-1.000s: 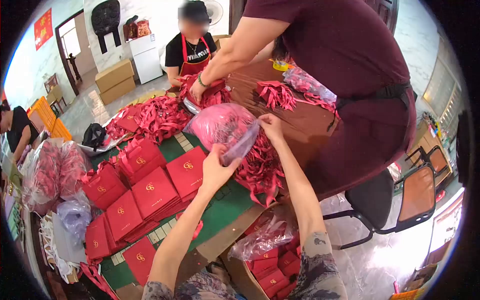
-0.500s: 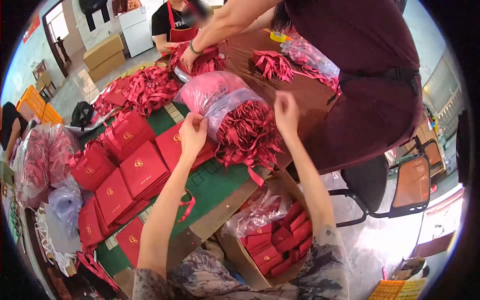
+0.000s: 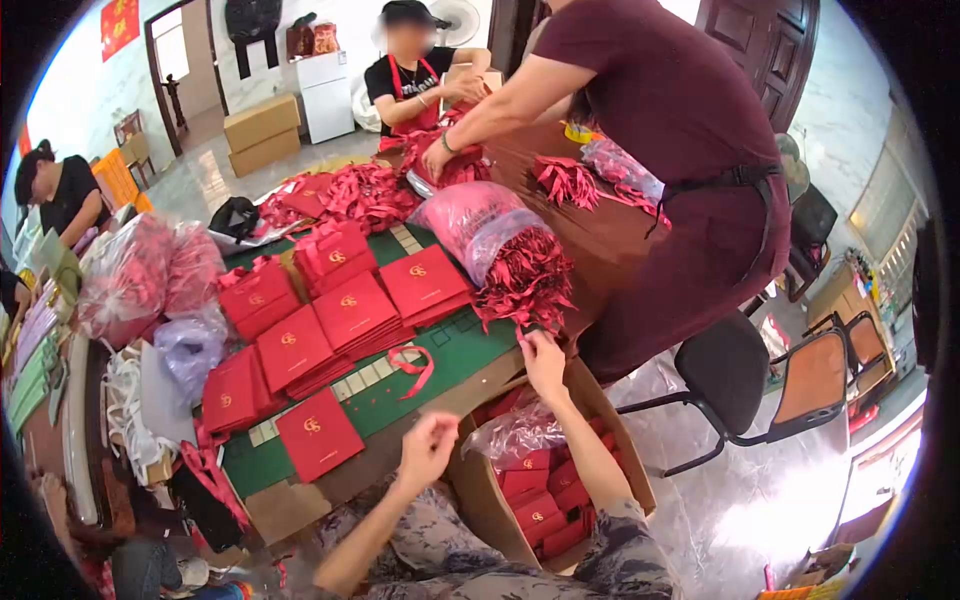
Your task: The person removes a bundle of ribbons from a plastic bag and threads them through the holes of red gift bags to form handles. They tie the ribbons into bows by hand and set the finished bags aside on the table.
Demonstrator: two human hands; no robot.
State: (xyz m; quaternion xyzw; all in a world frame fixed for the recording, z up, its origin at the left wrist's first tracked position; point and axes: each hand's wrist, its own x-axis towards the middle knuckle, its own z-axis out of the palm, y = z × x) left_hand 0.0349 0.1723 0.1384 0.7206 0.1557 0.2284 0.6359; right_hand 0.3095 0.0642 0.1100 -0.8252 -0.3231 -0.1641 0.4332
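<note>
My right hand [image 3: 543,362] is closed at the lower end of a bundle of dark red ribbons [image 3: 527,282], pinching a ribbon end. The bundle spills from a clear plastic bag [image 3: 470,212] lying on the table. My left hand [image 3: 430,447] hovers by the table's near edge, fingers curled, with nothing visible in it. Close to it lie a single red paper bag with a gold logo [image 3: 318,433] and a loose red ribbon loop [image 3: 411,372]. Stacks of flat red paper bags [image 3: 362,312] cover the green mat [image 3: 455,347] beyond.
Below my right arm stands a cardboard box [image 3: 490,520] holding red bags and clear plastic. A person in maroon [image 3: 680,110] leans over the table from the right; another person [image 3: 410,85] sits across. A black chair [image 3: 722,368] stands at right. A ribbon heap [image 3: 365,195] lies farther back.
My left hand has left the plastic bag and dropped toward the table's near edge. My right hand has moved down to the ribbon ends. The view has tilted up and shifted left.
</note>
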